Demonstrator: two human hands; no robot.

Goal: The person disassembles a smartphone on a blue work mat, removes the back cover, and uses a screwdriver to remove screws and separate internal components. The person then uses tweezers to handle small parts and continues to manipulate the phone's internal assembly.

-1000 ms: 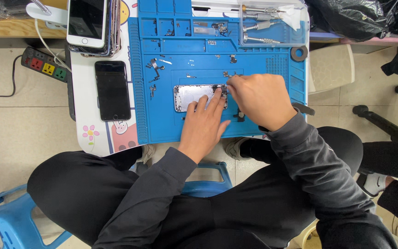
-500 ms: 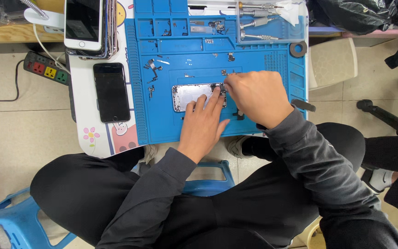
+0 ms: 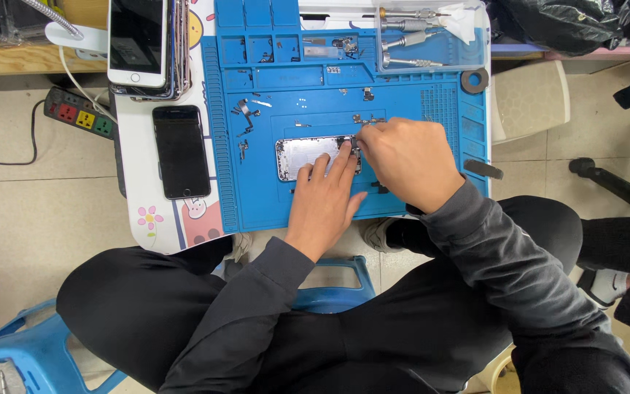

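Opened phone chassis (image 3: 308, 155) lies on the blue mat (image 3: 410, 109), mid-bench, long axis left-right. Left hand (image 3: 324, 198) flat, fingers pressing its lower edge. Right hand (image 3: 406, 160) pinched at its right end, nearer; tool hidden, can't tell what it grips.

Bright, even overhead light, colours clean, whole view mostly sharp. Soft short shadows under the left hand (image 3: 324, 204) and right hand (image 3: 406, 162) on the blue mat (image 3: 257, 197). Faint glare on the black phone (image 3: 181, 151) screen. Slight wide-angle bending at far corners
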